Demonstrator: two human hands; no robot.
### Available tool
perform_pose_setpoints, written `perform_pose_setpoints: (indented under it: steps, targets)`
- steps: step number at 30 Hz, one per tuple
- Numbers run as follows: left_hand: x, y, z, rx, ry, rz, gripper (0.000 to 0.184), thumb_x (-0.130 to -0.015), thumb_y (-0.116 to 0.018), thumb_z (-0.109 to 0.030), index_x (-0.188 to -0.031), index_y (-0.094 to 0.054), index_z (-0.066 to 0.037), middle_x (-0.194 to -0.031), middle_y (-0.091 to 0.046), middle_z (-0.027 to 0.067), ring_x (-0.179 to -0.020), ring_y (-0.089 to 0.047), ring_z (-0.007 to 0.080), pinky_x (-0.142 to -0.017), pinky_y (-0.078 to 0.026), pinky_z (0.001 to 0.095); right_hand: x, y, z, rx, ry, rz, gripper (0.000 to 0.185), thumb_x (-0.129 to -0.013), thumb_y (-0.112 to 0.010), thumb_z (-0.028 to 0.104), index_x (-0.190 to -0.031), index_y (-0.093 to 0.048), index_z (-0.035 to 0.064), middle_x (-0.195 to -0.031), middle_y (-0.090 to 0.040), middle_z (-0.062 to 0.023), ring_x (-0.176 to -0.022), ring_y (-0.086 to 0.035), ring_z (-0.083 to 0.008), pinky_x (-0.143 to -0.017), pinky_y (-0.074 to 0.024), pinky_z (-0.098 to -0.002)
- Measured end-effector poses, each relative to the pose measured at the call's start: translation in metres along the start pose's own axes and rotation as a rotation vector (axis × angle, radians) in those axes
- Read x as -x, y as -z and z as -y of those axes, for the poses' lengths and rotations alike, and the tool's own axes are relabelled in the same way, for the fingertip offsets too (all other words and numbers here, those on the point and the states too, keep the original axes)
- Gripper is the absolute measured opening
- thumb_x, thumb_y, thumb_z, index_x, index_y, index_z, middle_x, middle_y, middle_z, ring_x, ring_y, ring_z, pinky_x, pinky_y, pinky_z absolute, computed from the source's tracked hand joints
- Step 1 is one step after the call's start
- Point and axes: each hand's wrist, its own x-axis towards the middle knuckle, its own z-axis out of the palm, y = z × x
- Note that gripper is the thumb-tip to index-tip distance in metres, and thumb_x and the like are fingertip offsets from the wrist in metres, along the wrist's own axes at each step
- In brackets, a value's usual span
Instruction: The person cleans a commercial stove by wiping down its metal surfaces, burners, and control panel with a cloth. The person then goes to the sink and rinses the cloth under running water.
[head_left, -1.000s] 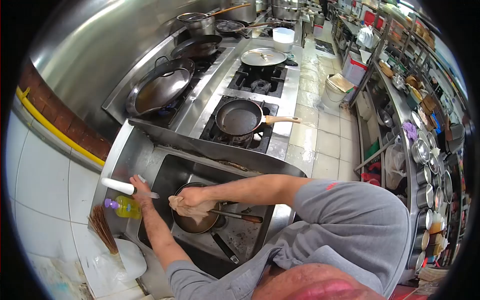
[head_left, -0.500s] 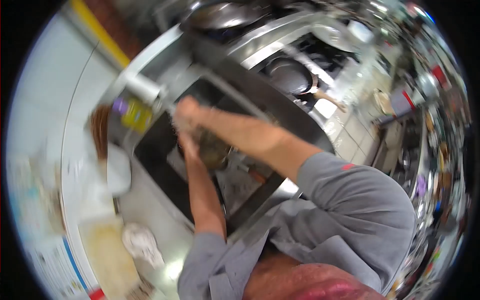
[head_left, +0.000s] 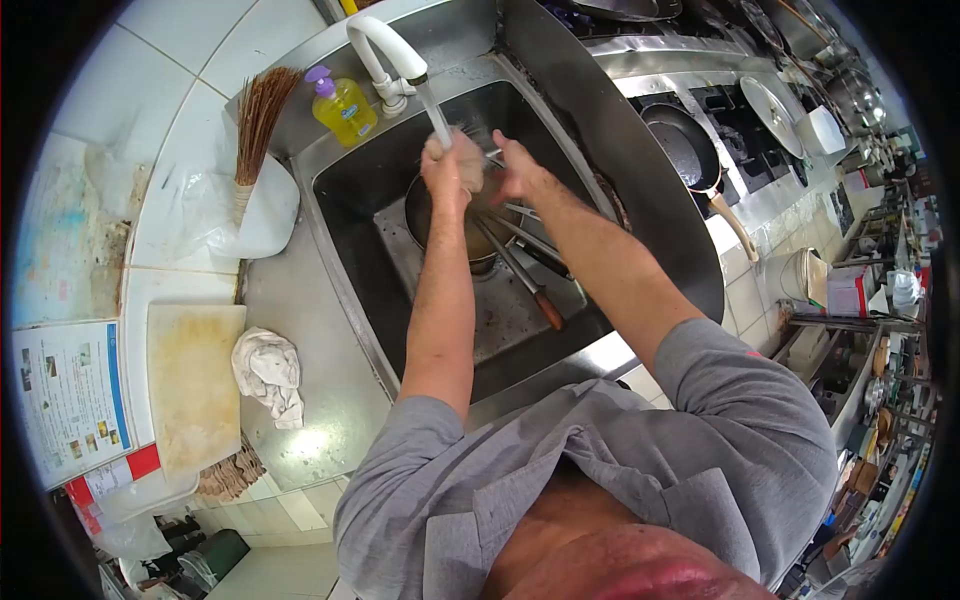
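My left hand point(head_left: 447, 172) is closed under the stream of running water from the white faucet point(head_left: 385, 50). A pale, blurred wad shows at its fingers; I cannot make out what it is. Just to the right, my right hand point(head_left: 518, 172) has its thumb raised, its fingers smeared by motion beside a bit of shiny metal. Below both hands a round pan point(head_left: 422, 220) sits in the dark steel sink point(head_left: 350, 185), partly hidden by my left forearm. Several long-handled utensils lean across it, one with a wooden handle point(head_left: 549, 309).
Behind the sink's left rim stand a yellow soap bottle point(head_left: 346, 110) and a twig brush point(head_left: 262, 125) in a white container point(head_left: 268, 212). A cloth point(head_left: 268, 372) and cutting board point(head_left: 195, 385) lie left. On the stove at right are a frying pan point(head_left: 682, 145) and lid point(head_left: 772, 115).
The camera view has shifted, so the sink appears farther right and sharper. My hands, close together before, are now a little apart, with the left under the water stream.
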Motion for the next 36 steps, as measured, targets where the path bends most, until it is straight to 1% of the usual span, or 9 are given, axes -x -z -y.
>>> perform_pose_setpoints:
  steps: [5,7,11,13,15,19,24,29,36]
  targets:
    - [0.014,0.002,0.004,-0.373,-0.133,0.060,0.062,-0.066,-0.078,-0.026,-0.115,-0.050,-0.001,-0.089,-0.059,0.0057,-0.078,-0.059,0.0211,-0.071,-0.048,0.0314,-0.022,-0.023,-0.022,-0.358,0.034,0.465,0.031,-0.088,-0.047,0.031,-0.105,-0.058,0.0070,-0.106,-0.059,-0.0123,-0.098,-0.056,-0.0263,-0.089,-0.0414,-0.0467]
    - [0.002,0.007,0.000,-0.633,-0.377,-0.359,0.045,-0.073,-0.075,-0.024,-0.107,-0.056,-0.002,-0.090,-0.060,0.0074,-0.087,-0.057,0.0155,-0.079,-0.046,0.0306,-0.029,-0.033,-0.028,-0.009,0.331,0.458,0.025,-0.089,-0.046,0.024,-0.101,-0.060,0.0061,-0.099,-0.061,-0.0122,-0.089,-0.059,-0.0236,-0.080,-0.0465,-0.0381]
    - [0.005,0.013,-0.042,0.366,0.347,0.353,0.042,-0.080,-0.066,-0.035,-0.105,-0.056,-0.004,-0.095,-0.060,0.0102,-0.088,-0.059,0.0221,-0.082,-0.047,0.0359,-0.056,-0.041,-0.026,0.612,0.744,0.347,0.034,-0.086,-0.053,0.036,-0.099,-0.064,0.0073,-0.103,-0.060,-0.0138,-0.093,-0.056,-0.0244,-0.080,-0.0439,-0.0406]
    - [0.003,0.011,-0.039,0.376,0.350,0.426,0.039,-0.082,-0.063,-0.034,-0.106,-0.056,-0.004,-0.097,-0.061,0.0094,-0.090,-0.060,0.0230,-0.081,-0.048,0.0364,-0.005,-0.026,-0.004,0.825,1.113,0.244,0.045,-0.084,-0.052,0.043,-0.113,-0.059,0.0093,-0.114,-0.057,-0.0134,-0.102,-0.054,-0.0255,-0.090,-0.0386,-0.0442]
    - [0.001,0.013,-0.027,0.227,0.225,0.184,0.032,-0.080,-0.066,-0.026,-0.101,-0.059,-0.002,-0.091,-0.062,0.0079,-0.084,-0.061,0.0194,-0.073,-0.051,0.0325,0.024,-0.004,0.014,0.144,-0.052,0.866,0.053,-0.084,-0.053,0.042,-0.122,-0.048,0.0058,-0.124,-0.047,-0.0149,-0.119,-0.041,-0.0258,-0.097,-0.0296,-0.0488]
    - [0.007,0.016,-0.032,-0.047,0.213,0.325,0.025,-0.077,-0.067,-0.014,-0.098,-0.060,-0.001,-0.095,-0.061,0.0071,-0.087,-0.060,0.0180,-0.076,-0.050,0.0329,-0.006,0.006,-0.011,0.344,-0.021,0.961,0.045,-0.076,-0.066,0.033,-0.111,-0.053,0.0076,-0.106,-0.058,-0.0099,-0.096,-0.058,-0.0263,-0.078,-0.0462,-0.0444]
    - [-0.002,0.019,-0.014,-0.154,0.183,0.207,0.021,-0.075,-0.068,-0.009,-0.093,-0.062,0.000,-0.084,-0.063,0.0070,-0.076,-0.061,0.0174,-0.065,-0.049,0.0295,-0.043,-0.010,-0.032,0.614,-0.001,0.811,0.032,-0.066,-0.066,0.009,-0.097,-0.058,0.0040,-0.088,-0.061,-0.0095,-0.083,-0.060,-0.0225,-0.069,-0.0484,-0.0383]
    - [-0.013,0.014,-0.014,-0.476,0.084,0.108,0.014,-0.075,-0.064,-0.007,-0.086,-0.063,0.002,-0.075,-0.061,0.0059,-0.066,-0.057,0.0140,-0.061,-0.047,0.0305,-0.037,-0.032,-0.060,0.909,0.834,0.176,0.043,-0.058,-0.072,0.020,-0.094,-0.059,0.0001,-0.094,-0.063,-0.0187,-0.088,-0.062,-0.0279,-0.075,-0.0487,-0.0362]
    - [-0.018,0.033,0.006,-0.721,-0.166,-0.059,0.025,-0.077,-0.061,-0.005,-0.101,-0.060,0.002,-0.089,-0.062,0.0092,-0.078,-0.057,0.0177,-0.071,-0.046,0.0327,-0.022,-0.022,-0.023,1.454,0.833,0.094,0.041,-0.063,-0.069,0.020,-0.098,-0.060,0.0019,-0.096,-0.062,-0.0225,-0.092,-0.061,-0.0315,-0.078,-0.0482,-0.0399]
